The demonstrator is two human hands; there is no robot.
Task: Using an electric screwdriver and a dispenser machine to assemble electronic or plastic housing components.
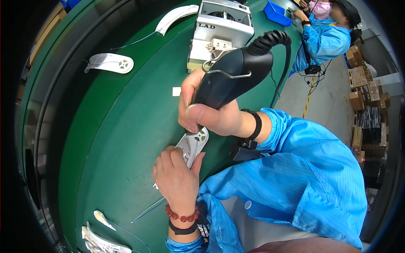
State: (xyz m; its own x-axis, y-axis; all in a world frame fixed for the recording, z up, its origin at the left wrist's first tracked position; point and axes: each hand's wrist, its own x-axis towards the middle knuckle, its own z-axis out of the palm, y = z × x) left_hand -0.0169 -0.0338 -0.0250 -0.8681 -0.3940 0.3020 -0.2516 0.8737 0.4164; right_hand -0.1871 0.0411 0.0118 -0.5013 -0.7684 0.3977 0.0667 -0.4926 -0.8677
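My right hand (213, 107) is wrapped round a black electric screwdriver (236, 74) with a metal hanging loop and a thick coiled cable at its top. The driver points down at the far end of a white plastic housing (195, 145), beside a round vented part; its bit is hidden. My left hand (177, 170) grips the housing's near part against the green table, thumb on one side and fingers across the other. Thin greenish wires (147, 209) trail from under my left hand.
A silver box-shaped machine (223, 23) stands at the back. White housings lie at the left (110, 63) and far back (175, 17). More white parts (101, 240) with wires lie near left. A co-worker (322, 46) sits at far right, beside a blue tray (277, 13).
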